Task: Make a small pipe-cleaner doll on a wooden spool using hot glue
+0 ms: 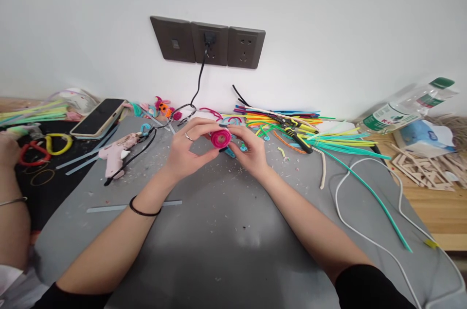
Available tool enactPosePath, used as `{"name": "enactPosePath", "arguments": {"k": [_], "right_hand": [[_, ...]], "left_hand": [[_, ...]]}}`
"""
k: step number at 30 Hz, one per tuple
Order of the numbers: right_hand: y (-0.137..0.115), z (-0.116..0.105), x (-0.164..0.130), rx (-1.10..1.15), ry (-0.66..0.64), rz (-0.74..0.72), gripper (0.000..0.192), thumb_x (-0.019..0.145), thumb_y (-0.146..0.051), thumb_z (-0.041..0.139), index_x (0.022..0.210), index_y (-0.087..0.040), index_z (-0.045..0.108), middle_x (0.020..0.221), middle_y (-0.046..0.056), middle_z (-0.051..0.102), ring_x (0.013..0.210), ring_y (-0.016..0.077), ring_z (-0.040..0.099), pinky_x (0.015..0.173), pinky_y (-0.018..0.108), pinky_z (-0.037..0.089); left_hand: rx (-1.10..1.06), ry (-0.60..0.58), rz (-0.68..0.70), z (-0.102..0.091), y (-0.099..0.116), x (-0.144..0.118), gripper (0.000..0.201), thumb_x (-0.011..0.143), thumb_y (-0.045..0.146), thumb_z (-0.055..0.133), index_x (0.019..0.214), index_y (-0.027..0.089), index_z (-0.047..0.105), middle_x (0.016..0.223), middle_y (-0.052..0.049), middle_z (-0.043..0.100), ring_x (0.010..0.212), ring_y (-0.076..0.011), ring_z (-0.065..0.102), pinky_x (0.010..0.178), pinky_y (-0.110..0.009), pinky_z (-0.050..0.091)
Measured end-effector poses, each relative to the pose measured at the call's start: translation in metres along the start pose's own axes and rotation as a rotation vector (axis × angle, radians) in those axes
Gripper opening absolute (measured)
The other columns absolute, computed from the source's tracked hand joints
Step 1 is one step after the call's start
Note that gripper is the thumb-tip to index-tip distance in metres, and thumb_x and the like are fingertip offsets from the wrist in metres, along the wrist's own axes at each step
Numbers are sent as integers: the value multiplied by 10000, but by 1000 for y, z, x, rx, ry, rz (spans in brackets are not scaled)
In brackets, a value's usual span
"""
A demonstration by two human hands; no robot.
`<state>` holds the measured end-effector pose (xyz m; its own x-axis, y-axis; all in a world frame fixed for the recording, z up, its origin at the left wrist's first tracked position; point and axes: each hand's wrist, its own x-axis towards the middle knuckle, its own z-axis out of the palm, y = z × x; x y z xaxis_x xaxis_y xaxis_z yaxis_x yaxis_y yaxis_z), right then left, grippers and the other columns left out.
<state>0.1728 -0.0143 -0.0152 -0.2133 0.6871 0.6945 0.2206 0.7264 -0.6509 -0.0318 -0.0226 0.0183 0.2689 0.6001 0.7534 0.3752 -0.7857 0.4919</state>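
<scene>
The grey worktop (226,231) lay mostly bare toward its near edge, clutter crowding the far side. Both forearms angled inward above it. The left hand (186,151) and right hand (251,151) each had a grip pinching the pink coil (221,138), held mid-worktop.

Grey mat (226,231) covers my desk (438,207), wood bare at right edge. On mat: pink glue gun (116,153) at left, loose glue stick (134,206) near my forearm, heap of coloured pipe cleaners (292,124) at back right with pliers (297,135) on top, white cord (368,238) looping right. Wooden sticks (423,165) and tipped bottle (404,104) on bare wood. Phone (98,118) at back left.
</scene>
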Motion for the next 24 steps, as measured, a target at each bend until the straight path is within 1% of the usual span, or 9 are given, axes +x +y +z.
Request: {"name": "enactPosePath", "arguments": {"k": [6, 14, 16, 18, 20, 22, 24], "right_hand": [[-1, 0, -1, 3, -6, 22, 215, 1007, -351, 611, 1179, -282, 719, 1228, 98, 776, 1187, 257, 714, 1071, 466, 553], [-1, 1, -2, -33, 3, -3, 211, 1003, -311, 620, 1190, -287, 716, 1229, 89, 778, 1178, 249, 722, 1059, 448, 563], [0, 1, -2, -21, 12, -14, 212, 1003, -300, 619, 1191, -281, 714, 1215, 92, 780, 1172, 249, 724, 1055, 447, 564], [1, 1, -2, -17, 21, -9, 209, 1002, -301, 619, 1187, -281, 714, 1203, 90, 783, 1167, 253, 726, 1052, 451, 565], [1, 2, -2, -22, 29, -1, 206, 1000, -306, 622, 1183, -285, 714, 1194, 86, 785, 1159, 256, 729, 1044, 452, 569], [2, 2, -2, -20, 33, -9, 209, 997, -293, 631, 1188, -285, 713, 1196, 87, 784, 1155, 254, 729, 1038, 445, 571], [2, 2, -2, -8, 41, -25, 214, 994, -272, 638, 1195, -281, 711, 1194, 91, 782, 1152, 248, 728, 1026, 430, 577]], "left_hand": [[26, -7, -28, 0, 2, 0, 272, 897, 392, 720, 1133, 257, 724, 1103, -84, 739, 1049, -262, 686, 910, -438, 594], [35, 21, -11, 1, 4, 0, 242, 884, 343, 735, 1112, 262, 731, 1080, -69, 742, 1018, -252, 697, 889, -418, 604], [2, 25, -21, 2, 4, -1, 321, 886, 313, 731, 1202, 260, 702, 1115, -69, 744, 1040, -245, 703, 876, -395, 613], [-35, 18, -56, 5, 5, -2, 491, 887, 300, 731, 1362, 261, 613, 1158, -74, 740, 1064, -237, 709, 865, -372, 622], [-53, 4, -91, 6, 5, -3, 623, 881, 330, 748, 1457, 257, 522, 1184, -83, 733, 1075, -235, 713, 872, -369, 627], [-46, -2, -100, 6, 3, -4, 627, 874, 397, 767, 1435, 255, 527, 1200, -95, 723, 1091, -251, 708, 874, -387, 632], [-18, 27, -78, 6, 1, -5, 553, 870, 464, 772, 1347, 264, 577, 1229, -108, 701, 1127, -282, 689, 862, -419, 636]]}}
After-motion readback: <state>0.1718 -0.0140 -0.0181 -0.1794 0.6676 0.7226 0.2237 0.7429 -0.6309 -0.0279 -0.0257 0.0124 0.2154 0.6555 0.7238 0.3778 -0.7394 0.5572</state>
